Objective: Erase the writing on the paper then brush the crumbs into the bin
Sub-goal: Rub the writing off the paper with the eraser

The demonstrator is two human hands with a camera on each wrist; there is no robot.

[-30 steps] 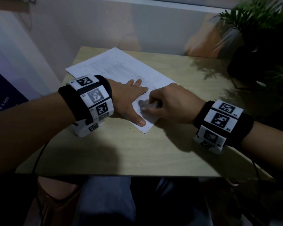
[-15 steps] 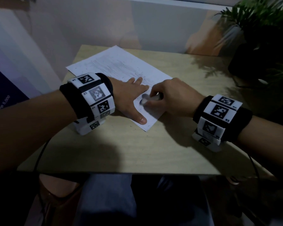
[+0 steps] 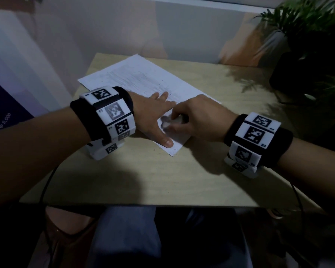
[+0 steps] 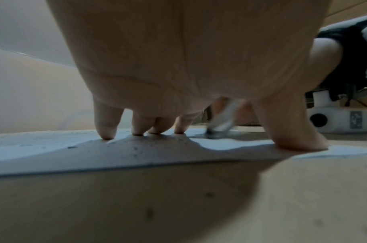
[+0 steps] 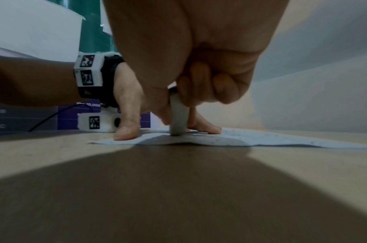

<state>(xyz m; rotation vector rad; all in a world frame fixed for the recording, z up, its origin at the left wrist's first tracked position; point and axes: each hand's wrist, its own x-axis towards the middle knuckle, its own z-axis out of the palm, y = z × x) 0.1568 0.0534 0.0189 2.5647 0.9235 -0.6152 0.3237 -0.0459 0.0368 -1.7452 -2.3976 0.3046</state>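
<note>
Wooden surface [image 3: 201, 180]: my left hand [image 3: 153, 115] pressed flat on paper [image 3: 143, 78], right hand [image 3: 199, 118] pinching eraser [image 5: 178, 115] just beside its thumb. Writing remained beyond my fingers; crumbs unbrushed, no bin visible.

A light wooden table with a pale grain top [image 3: 211, 176] carried the things. A white sheet of paper with faint grey pencil lines [image 3: 135, 76] lay flat on it, turned at an angle, one corner near the far left edge of the table. Small dark eraser crumbs [image 4: 134, 148] were scattered over the paper, and a few specks lay on the bare wood just beside its near edge.
</note>
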